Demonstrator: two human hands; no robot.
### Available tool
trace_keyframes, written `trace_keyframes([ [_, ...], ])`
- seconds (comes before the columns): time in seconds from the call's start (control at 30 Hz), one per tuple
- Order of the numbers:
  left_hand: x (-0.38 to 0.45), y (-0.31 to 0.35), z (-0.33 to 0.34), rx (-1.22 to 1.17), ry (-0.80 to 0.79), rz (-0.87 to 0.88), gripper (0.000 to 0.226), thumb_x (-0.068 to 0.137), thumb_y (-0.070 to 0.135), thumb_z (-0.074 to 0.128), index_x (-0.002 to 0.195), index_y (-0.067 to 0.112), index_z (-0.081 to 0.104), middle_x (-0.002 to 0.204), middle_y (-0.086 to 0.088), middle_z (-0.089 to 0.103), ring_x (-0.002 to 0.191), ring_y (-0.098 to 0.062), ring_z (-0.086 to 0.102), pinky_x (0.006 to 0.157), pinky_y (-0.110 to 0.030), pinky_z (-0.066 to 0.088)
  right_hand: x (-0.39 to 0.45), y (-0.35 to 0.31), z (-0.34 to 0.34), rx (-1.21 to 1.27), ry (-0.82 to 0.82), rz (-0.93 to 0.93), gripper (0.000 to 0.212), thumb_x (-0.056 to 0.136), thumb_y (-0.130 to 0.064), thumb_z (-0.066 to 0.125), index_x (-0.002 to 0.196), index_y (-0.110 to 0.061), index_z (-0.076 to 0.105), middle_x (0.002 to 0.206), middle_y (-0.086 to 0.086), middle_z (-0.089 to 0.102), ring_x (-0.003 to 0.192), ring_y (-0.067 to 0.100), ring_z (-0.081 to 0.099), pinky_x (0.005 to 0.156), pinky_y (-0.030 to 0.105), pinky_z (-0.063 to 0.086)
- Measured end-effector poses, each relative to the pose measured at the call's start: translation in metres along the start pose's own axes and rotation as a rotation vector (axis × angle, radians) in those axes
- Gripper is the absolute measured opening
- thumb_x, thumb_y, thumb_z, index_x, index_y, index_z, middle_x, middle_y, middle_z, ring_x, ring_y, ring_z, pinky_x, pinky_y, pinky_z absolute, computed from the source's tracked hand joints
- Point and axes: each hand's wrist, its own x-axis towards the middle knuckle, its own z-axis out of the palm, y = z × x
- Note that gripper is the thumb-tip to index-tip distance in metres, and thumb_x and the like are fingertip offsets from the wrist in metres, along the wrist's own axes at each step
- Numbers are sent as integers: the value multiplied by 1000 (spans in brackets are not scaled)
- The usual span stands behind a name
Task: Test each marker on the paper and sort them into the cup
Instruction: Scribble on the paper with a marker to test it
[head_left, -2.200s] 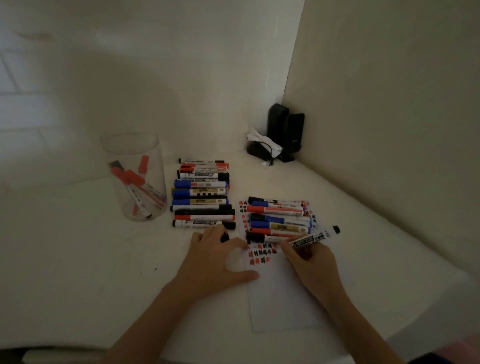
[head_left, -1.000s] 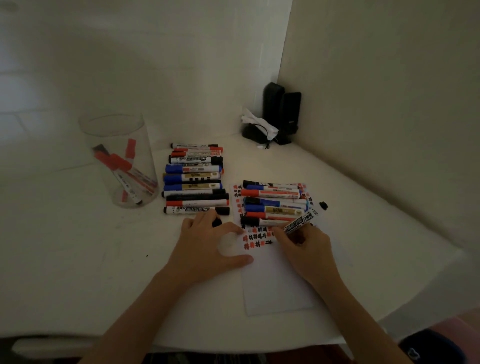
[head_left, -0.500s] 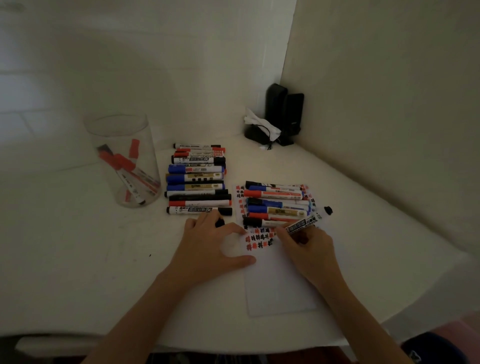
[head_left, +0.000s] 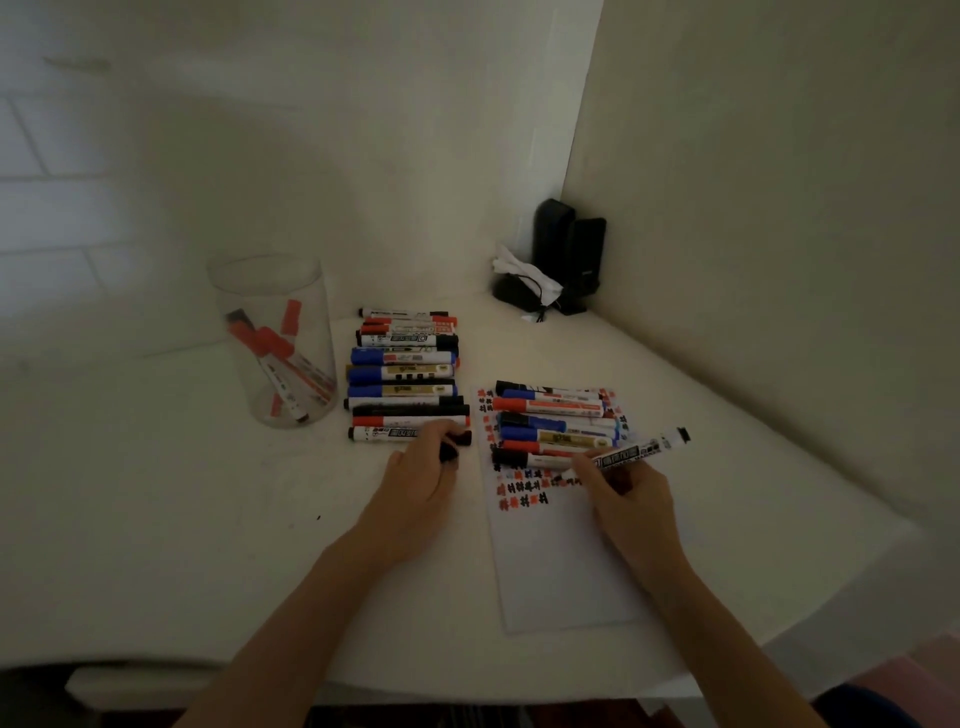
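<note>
Black-tipped marker gripped in R hand, long axis slanting, tip down-left on paper, back end up-right. L hand on table beside paper, fingers curled round black cap. Clear cup far left holds several red markers, leaning.

Path to cup: bare table in front and to its left.
Right of cup: marker row just beside it.
Paper: near half bare; far half under marker pile.
Far corner: black speakers.
</note>
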Motion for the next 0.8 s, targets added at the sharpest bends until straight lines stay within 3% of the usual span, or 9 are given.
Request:
trace_keyframes([
  [0.07, 0, 0, -7, -74, -21, 5, 44, 97, 1, 37, 115, 41, 33, 99, 5, 53, 83, -16, 55, 77, -21, 46, -2, -2, -1, 45, 0, 32, 11, 88, -31, 65, 85, -21, 66, 55, -5, 62, 42, 6, 50, 44, 19, 44],
  [0.13, -6, 0, -16, -129, -100, 29, 48, 96, -2, 36, 120, 38, 26, 106, 4, 58, 89, -21, 60, 82, -22, 48, -3, -1, -1, 19, -4, 35, 11, 88, -32, 64, 89, -21, 66, 61, -2, 65, 44, 5, 52, 47, 20, 47],
  [0.2, -18, 2, -20, -198, -137, 31, 42, 97, 2, 43, 125, 29, 28, 114, 11, 60, 86, -4, 62, 79, -9, 45, -1, 1, -1, -38, -11, 29, 15, 87, -34, 65, 93, -20, 66, 69, -3, 67, 50, 5, 55, 52, 22, 49],
  [0.27, -31, -1, -23, -309, -68, 25, 36, 96, 7, 52, 123, 26, 38, 116, 17, 63, 90, 2, 64, 78, -6, 45, 1, -1, 0, -52, -24, 39, 21, 86, -35, 67, 96, -17, 65, 72, -3, 67, 56, 8, 57, 57, 27, 50],
  [0.33, -36, -4, -24, -420, 26, 0, 32, 92, 5, 58, 117, 22, 46, 109, 11, 70, 89, -3, 68, 77, -8, 47, 1, -7, 1, -55, -43, 55, 21, 87, -33, 66, 96, -14, 65, 69, -1, 66, 51, 9, 57, 54, 25, 50],
  [0.4, -36, -4, -26, -454, 42, -1, 26, 90, 4, 61, 112, 17, 54, 108, 6, 70, 90, -6, 69, 78, -14, 50, 0, -16, 3, -14, -45, 50, 20, 88, -28, 65, 95, -10, 65, 66, 3, 65, 45, 7, 55, 47, 19, 48],
  [0.47, -36, -4, -27, -439, 34, 21, 23, 89, 6, 63, 109, 18, 60, 107, 5, 70, 92, -6, 68, 85, -20, 52, -4, -27, 10, 64, -59, 48, 18, 88, -26, 66, 95, -9, 66, 71, 8, 67, 51, 9, 57, 47, 18, 48],
  [0.63, -35, -6, -29, -474, 101, 10, 26, 90, 9, 62, 109, 26, 63, 101, 6, 70, 89, -7, 69, 87, -25, 54, -24, -60, 43, 285, -206, 137, 19, 92, -27, 59, 88, -11, 68, 69, 8, 63, 58, 14, 56, 49, 26, 45],
  [0.8, -34, -11, -27, -478, 127, 15, 27, 90, 10, 62, 116, 20, 62, 95, 7, 71, 86, -6, 68, 84, -22, 54, -34, -65, 63, 283, -243, 178, 31, 92, -31, 58, 85, -2, 68, 70, 10, 66, 55, 14, 54, 47, 24, 42],
])
